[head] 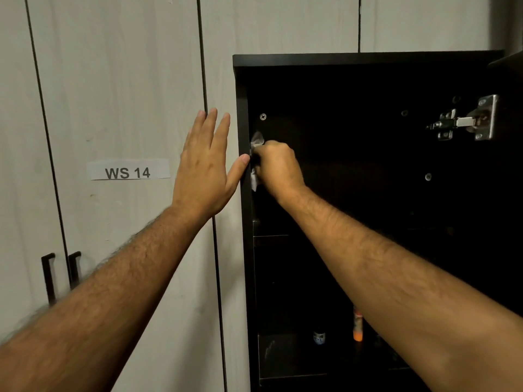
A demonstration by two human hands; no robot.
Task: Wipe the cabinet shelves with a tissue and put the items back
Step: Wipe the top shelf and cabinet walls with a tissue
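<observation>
Tissue bunched in right hand, against cabinet wall.

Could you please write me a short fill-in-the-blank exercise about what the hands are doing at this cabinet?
1. The right hand grips a crumpled ____ against the dark cabinet's inner left wall.
2. The left hand rests with ____ fingers beside the cabinet's edge.
3. The paper label on the pale door reads WS ____.
4. A metal ____ is mounted at the cabinet's upper right.

Missing words: tissue; straight; 14; hinge
</observation>
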